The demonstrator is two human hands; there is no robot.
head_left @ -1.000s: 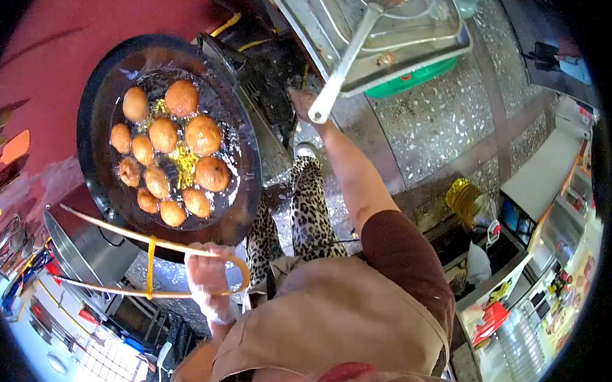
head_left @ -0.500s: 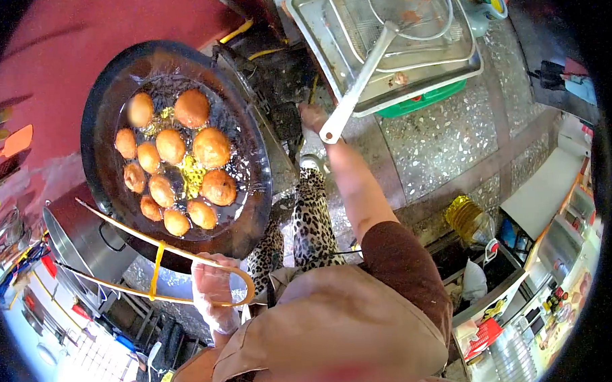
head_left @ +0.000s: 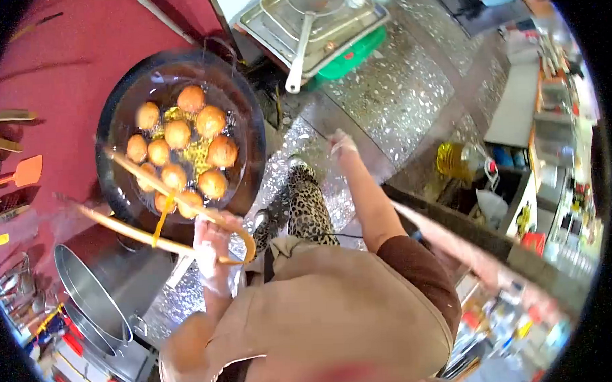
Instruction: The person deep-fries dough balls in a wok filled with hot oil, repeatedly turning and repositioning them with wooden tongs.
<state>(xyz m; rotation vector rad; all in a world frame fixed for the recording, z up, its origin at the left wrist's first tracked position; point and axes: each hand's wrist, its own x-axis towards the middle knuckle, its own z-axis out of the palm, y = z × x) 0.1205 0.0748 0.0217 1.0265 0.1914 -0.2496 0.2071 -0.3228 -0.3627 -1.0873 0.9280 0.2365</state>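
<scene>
On the left, my left hand [head_left: 212, 245] is closed around long bent wooden tongs [head_left: 135, 232] near their curved end. A yellow band ties the two arms of the tongs. The upper arm's tip lies over the dark wok [head_left: 250, 132], the other at its lower left. Several round golden-brown fried balls [head_left: 177, 134] float in the wok's oil. My right hand [head_left: 343, 144] is in the air over the floor, its fingers slightly apart and nothing visible in them. Its nearest object is the white handle [head_left: 301, 53] of a strainer lying across a metal tray [head_left: 374, 17].
A green basin [head_left: 352, 60] sits under the tray. Large metal pots [head_left: 86, 276] stand below the wok. An orange spatula [head_left: 29, 172] hangs at the left. On the right are a bottle of yellow oil [head_left: 451, 160] and a crowded counter.
The tongs have moved up, one arm now over the fried balls. My right hand has come away from beside the strainer handle, down and to the right. The whole view has shifted.
</scene>
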